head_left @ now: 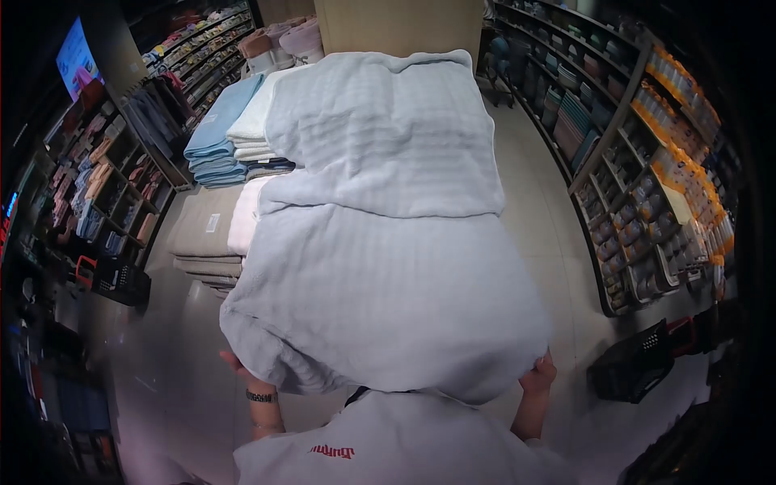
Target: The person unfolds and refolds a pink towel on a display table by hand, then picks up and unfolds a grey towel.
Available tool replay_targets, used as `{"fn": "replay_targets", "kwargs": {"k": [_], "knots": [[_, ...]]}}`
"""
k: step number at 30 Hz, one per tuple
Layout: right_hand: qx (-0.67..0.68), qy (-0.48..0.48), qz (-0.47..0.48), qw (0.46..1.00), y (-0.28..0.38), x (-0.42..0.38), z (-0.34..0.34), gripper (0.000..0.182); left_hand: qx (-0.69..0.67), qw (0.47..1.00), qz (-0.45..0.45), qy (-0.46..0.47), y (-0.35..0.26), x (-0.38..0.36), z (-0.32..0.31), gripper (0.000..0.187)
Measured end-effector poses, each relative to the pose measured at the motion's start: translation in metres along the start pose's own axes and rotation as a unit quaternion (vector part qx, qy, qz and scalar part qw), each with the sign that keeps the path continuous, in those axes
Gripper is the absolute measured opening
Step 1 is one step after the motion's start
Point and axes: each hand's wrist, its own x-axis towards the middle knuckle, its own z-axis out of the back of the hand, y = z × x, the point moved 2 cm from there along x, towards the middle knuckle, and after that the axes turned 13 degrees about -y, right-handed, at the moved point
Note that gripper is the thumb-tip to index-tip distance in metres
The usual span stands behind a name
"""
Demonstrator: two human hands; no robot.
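Observation:
A large light grey bath towel (pixel 396 291) stretches from in front of my body over the display stacks. Its near part hangs raised between my hands, with a loose fold at the left corner. My right hand (pixel 540 376) is closed round the towel's near right edge. At the near left corner is my left hand (pixel 233 362), gripping the towel from below; cloth hides most of its fingers. Beyond a crosswise fold, the far part of the grey cloth (pixel 388 133) lies spread flat, with soft ripples.
Left of the towel are folded blue towels (pixel 214 133), white towels (pixel 252 129) and beige towels (pixel 206 222). A wooden panel (pixel 396 24) stands behind. Shelves (pixel 638 186) line the right aisle. Black shopping baskets (pixel 634 364) rest on the floor at both sides.

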Motion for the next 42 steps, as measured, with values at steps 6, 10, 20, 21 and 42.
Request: {"fn": "replay_targets", "kwargs": {"k": [6, 10, 20, 21, 42], "knots": [[-0.259, -0.222, -0.184, 0.922, -0.020, -0.006, 0.010, 0.060, 0.027, 0.995, 0.099, -0.006, -0.002, -0.029, -0.015, 0.097], [-0.313, -0.230, -0.195, 0.901, -0.049, -0.010, 0.019, 0.056, 0.102, 0.987, 0.098, -0.076, 0.018, -0.050, 0.017, 0.089], [-0.476, -0.191, -0.244, 0.823, -0.130, -0.028, 0.118, 0.052, 0.275, 0.893, 0.285, -0.216, 0.077, -0.101, 0.085, 0.056], [-0.510, -0.170, -0.236, 0.810, -0.134, -0.031, 0.121, 0.049, 0.279, 0.879, 0.303, -0.241, 0.084, -0.107, 0.094, 0.054], [-0.588, -0.083, -0.207, 0.778, -0.169, -0.068, 0.195, 0.045, 0.543, 0.759, 0.241, -0.266, 0.145, -0.192, 0.207, 0.041]]}}
